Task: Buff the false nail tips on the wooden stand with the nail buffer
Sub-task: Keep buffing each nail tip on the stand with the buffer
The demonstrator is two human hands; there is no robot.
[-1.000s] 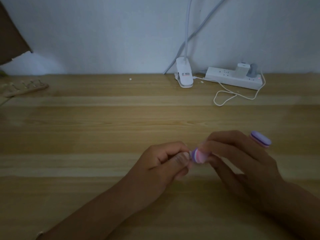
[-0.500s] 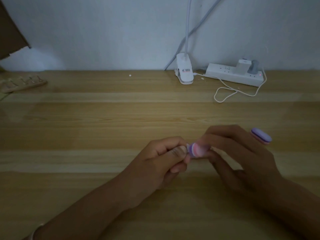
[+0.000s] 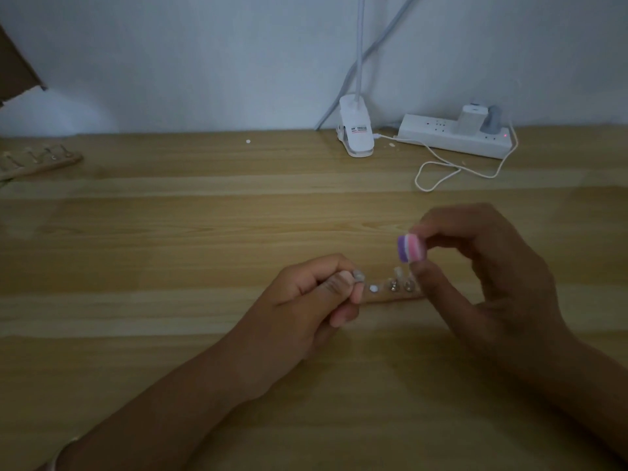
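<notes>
A small wooden stand (image 3: 384,295) lies on the table between my hands, with metal studs and clear false nail tips (image 3: 398,272) on it. My left hand (image 3: 306,300) pinches the stand's left end, and a nail tip shows at its fingertips. The nail buffer (image 3: 410,248), striped purple, white and pink, is in my right hand (image 3: 482,266), which is shut on it and holds it end-on above the stand's right part, apart from the tips.
A second wooden stand (image 3: 37,161) lies at the far left. A white clip lamp (image 3: 355,136) and a white power strip (image 3: 455,137) with its looped cable (image 3: 438,175) sit at the back by the wall. The wooden table (image 3: 170,249) spreads all around.
My right hand has lifted the buffer up and to the right, away from my left hand's fingertips. The stand between my hands has come into sight.
</notes>
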